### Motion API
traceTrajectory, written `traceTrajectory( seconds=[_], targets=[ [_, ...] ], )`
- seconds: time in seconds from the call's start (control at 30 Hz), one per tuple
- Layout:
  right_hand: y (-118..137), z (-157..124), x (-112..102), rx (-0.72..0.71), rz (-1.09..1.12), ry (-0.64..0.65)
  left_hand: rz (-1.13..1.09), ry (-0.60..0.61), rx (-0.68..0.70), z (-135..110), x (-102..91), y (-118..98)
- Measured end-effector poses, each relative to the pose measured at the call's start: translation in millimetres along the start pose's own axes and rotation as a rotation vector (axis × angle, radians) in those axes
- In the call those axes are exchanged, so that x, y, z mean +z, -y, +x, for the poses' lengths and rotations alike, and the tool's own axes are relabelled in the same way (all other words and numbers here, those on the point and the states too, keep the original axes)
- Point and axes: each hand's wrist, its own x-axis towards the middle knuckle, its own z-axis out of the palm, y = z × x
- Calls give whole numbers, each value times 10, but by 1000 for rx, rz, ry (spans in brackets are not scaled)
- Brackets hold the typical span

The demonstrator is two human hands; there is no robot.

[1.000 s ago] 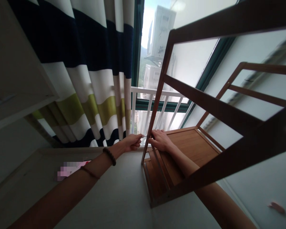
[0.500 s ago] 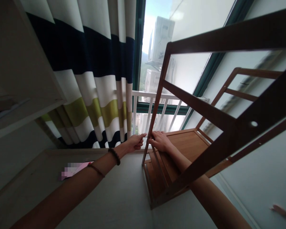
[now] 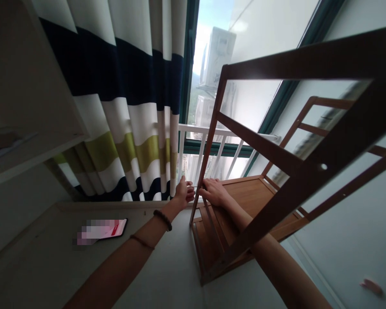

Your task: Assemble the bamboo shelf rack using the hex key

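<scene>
Brown wooden rack (image 3: 260, 201) lying on its side on the pale floor (image 3: 167, 266) by the window. Right hand (image 3: 215, 193) closed around an upright post, steadying it; left hand (image 3: 185, 192) pinching a thin metal tool (image 3: 194, 186) against that post, apparently a fastener.

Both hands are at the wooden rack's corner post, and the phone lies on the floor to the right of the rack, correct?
Not quite. The head view shows the phone left of the wooden rack, not right. Left hand and right hand are indeed at its corner post.
</scene>
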Motion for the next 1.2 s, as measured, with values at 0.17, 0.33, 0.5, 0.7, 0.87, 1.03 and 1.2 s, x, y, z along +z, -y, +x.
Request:
traceTrajectory(
  seconds=[0.17, 0.33, 0.5, 0.7, 0.87, 1.03, 1.2],
  targets=[
    [7, -19, -21, 10, -1, -13, 0, 133, -288, -17, -34, -119],
    [18, -14, -27, 23, 1, -4, 273, 258, -306, 109, -193, -146],
    [15, -8, -25, 19, 19, -4, 277, 236, -31, 155, -265, -107],
    [13, -12, -14, 8, 25, -12, 338, 160, 375, -13, -332, 11],
    [9, -8, -6, 10, 26, 1, 59, 113, 96, -42, -152, 91],
    [-2, -8, -10, 10, 23, 6, -86, 155, -32, -87, -53, 143],
    [9, -41, -41, -4, -11, -6, -166, 149, 75, -120, -59, 255]
  ],
)
